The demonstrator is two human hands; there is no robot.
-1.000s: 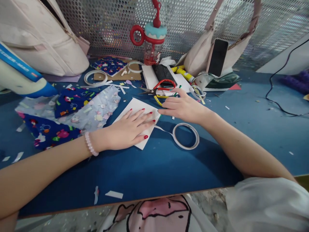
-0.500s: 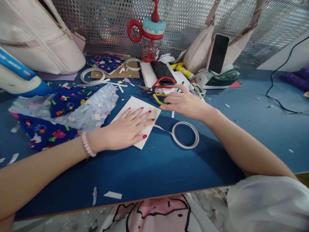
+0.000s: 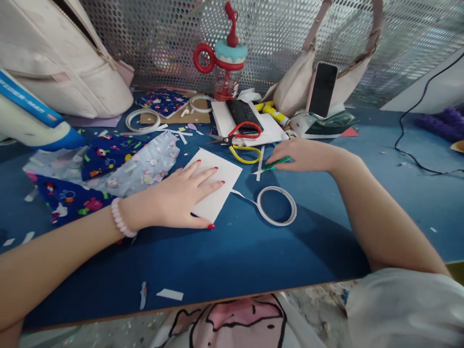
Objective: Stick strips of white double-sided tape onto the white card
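My left hand lies flat with spread fingers on a white card. A thin strip of tape runs from under the card's right edge to a white tape roll on the blue table. In my right hand is a green craft knife, its blade pointing left over a white paper strip. Scissors with one red and one yellow handle rest just left of that hand.
Patterned blue fabric lies left of the card. Behind stand a red-handled cup, a phone and two bags. More tape rolls, a black object, yellow tubes and paper scraps surround the scissors.
My right hand has moved right, off the scissors, and now holds the green knife. My left hand has slid slightly left on the card, uncovering more of its right side.
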